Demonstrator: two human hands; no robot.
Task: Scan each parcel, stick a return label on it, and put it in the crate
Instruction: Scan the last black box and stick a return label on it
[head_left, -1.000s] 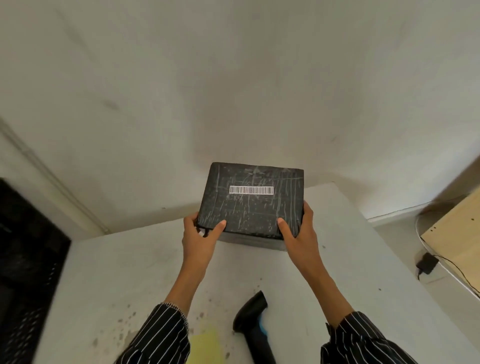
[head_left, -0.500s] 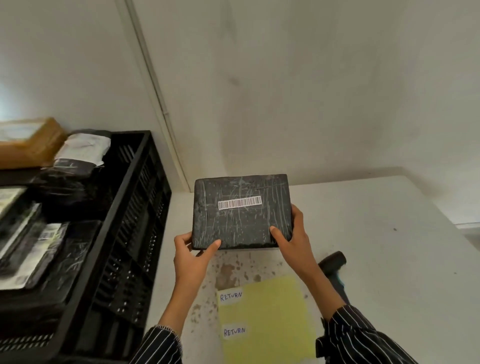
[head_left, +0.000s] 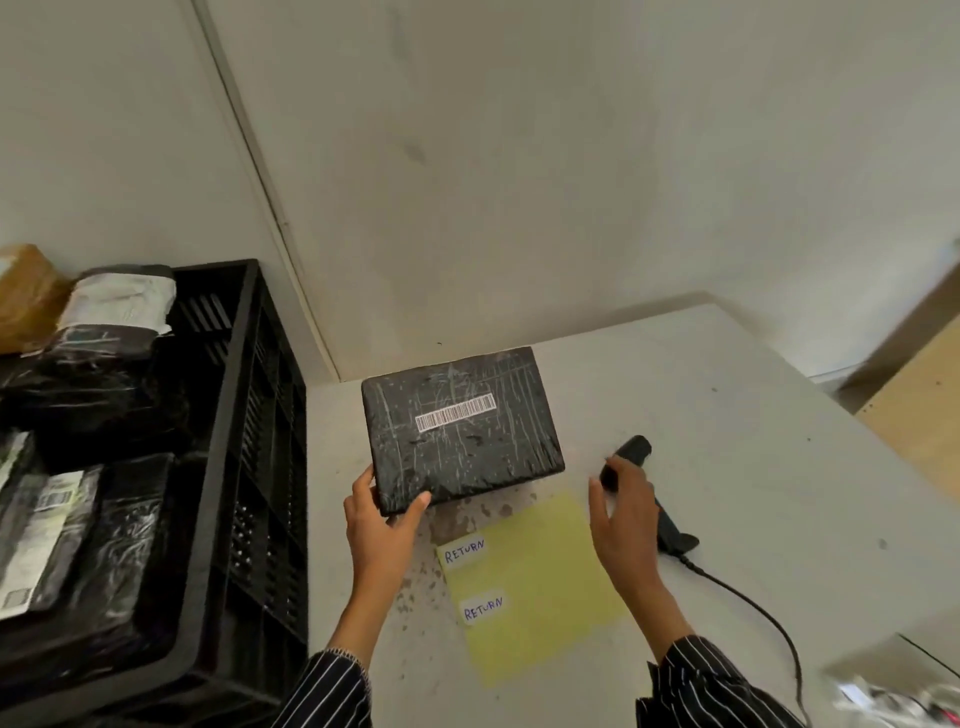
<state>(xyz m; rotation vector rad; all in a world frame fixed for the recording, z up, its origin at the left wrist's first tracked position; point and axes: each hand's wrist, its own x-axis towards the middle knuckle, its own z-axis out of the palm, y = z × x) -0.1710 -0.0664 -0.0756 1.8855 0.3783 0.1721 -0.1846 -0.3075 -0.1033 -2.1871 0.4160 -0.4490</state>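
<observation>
A black wrapped parcel (head_left: 462, 426) with a white barcode strip on top sits on the white table (head_left: 727, 467). My left hand (head_left: 382, 525) grips its near left corner. My right hand (head_left: 626, 519) is off the parcel, fingers spread, over the black barcode scanner (head_left: 670, 530) lying to the right; I cannot tell if it touches it. A yellow sheet (head_left: 540, 587) in front of the parcel carries two white RETURN labels (head_left: 465, 550). The black plastic crate (head_left: 244, 467) stands left of the table with several parcels inside.
The scanner's black cable (head_left: 748, 603) trails toward the near right table edge. A blurred packet (head_left: 904, 686) lies at the near right corner. A brown parcel (head_left: 26, 296) sits at the far left. White walls stand close behind the table.
The parcel came down from the air onto the table. My right hand let go of it and moved right over the scanner. The view shifted left, then back a little.
</observation>
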